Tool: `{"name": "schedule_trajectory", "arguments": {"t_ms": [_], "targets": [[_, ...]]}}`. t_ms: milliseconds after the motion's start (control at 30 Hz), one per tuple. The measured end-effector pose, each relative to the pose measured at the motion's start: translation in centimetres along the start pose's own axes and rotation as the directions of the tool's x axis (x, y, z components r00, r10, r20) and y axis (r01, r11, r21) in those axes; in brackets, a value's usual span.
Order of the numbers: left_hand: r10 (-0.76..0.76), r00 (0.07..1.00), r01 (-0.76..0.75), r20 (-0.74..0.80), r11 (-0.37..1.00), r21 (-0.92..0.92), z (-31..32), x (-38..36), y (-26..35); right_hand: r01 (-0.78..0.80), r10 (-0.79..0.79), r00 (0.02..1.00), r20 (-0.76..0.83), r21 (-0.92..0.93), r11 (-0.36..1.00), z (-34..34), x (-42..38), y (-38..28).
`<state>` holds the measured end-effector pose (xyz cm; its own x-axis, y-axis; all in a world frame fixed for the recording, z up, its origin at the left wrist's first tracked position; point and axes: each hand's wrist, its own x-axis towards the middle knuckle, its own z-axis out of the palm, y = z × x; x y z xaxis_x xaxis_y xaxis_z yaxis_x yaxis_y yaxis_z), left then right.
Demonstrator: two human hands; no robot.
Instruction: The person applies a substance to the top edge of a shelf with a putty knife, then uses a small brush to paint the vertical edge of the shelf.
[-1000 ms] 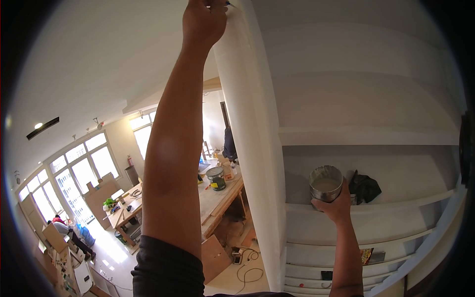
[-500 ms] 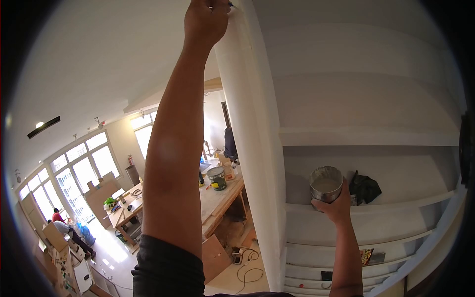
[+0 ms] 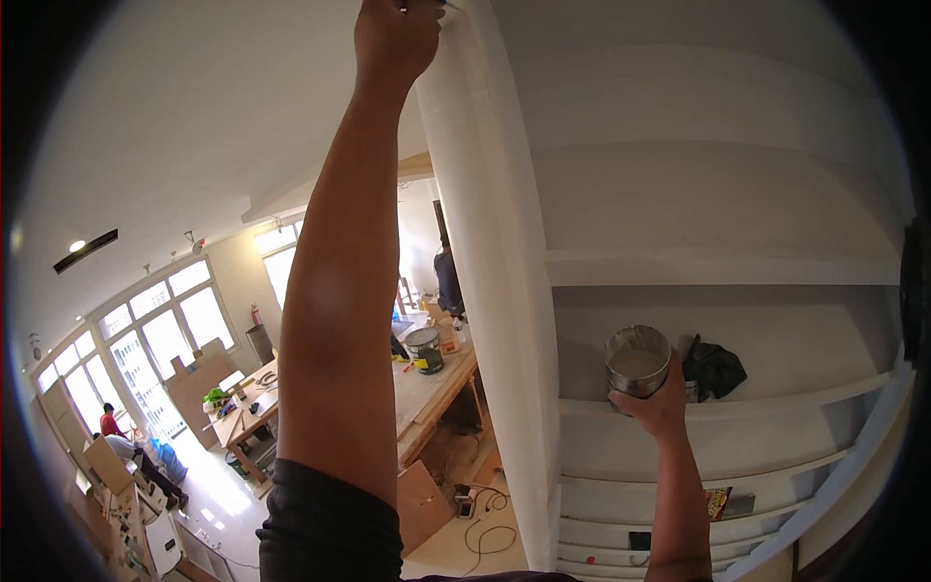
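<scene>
My left hand [image 3: 396,39] is raised high, closed around a small tool whose tip pokes out at the top edge of the white shelf side panel [image 3: 490,291]; most of the tool is hidden. My right hand [image 3: 658,405] holds a round metal tin [image 3: 637,361] filled with pale putty or paint, in front of a white shelf [image 3: 737,407].
A crumpled dark bag [image 3: 713,367] lies on the shelf beside the tin. Below to the left stands a workbench [image 3: 427,383] with a paint bucket [image 3: 423,347]. A person [image 3: 447,276] stands behind it, others are by the windows [image 3: 114,427]. Cables lie on the floor [image 3: 485,519].
My left hand has shifted slightly up and left along the panel's top. The person behind the workbench has straightened up. The tin stays in place.
</scene>
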<state>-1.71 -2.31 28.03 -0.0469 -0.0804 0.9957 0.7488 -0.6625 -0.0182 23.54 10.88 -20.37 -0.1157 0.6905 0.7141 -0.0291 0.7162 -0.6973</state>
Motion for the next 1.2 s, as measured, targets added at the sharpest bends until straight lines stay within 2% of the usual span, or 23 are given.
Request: {"name": "schedule_trajectory", "arguments": {"t_ms": [200, 300, 600, 700, 800, 1000, 1200], "targets": [[0.037, 0.996, -0.041, 0.078, 0.998, 0.045, -0.3, 0.4, -0.8, -0.025, 0.025, 1.000, -0.002, -0.012, 1.000, 0.0, -0.1, -0.5], [0.041, 0.998, -0.046, 0.056, 0.994, 0.100, -0.3, 0.3, -0.5, -0.030, 0.030, 1.000, 0.002, -0.003, 1.000, 0.0, -0.1, -0.5], [0.004, 0.999, -0.004, 0.044, 1.000, -0.005, -0.1, 1.1, -0.7, -0.006, 0.006, 1.000, -0.003, -0.043, 0.999, -0.1, 0.0, 0.1], [0.005, 1.000, -0.006, 0.009, 0.996, 0.092, 0.0, 1.2, 0.0, -0.004, 0.004, 1.000, -0.003, -0.044, 0.999, -0.1, 0.0, 0.2], [-0.007, 1.000, 0.007, -0.003, 0.998, 0.061, 0.0, 1.6, 0.3, -0.002, 0.001, 1.000, -0.005, -0.024, 1.000, 0.0, 0.0, 0.0], [0.061, 0.997, -0.061, -0.036, 0.998, 0.010, 0.4, 2.0, 0.5, -0.008, 0.007, 1.000, -0.012, -0.014, 1.000, 0.0, -0.1, -0.1], [0.157, 0.987, -0.149, -0.037, 0.974, 0.174, 0.7, 2.8, 0.0, 0.013, -0.013, 1.000, -0.011, -0.010, 1.000, 0.0, 0.0, 0.5]]}}
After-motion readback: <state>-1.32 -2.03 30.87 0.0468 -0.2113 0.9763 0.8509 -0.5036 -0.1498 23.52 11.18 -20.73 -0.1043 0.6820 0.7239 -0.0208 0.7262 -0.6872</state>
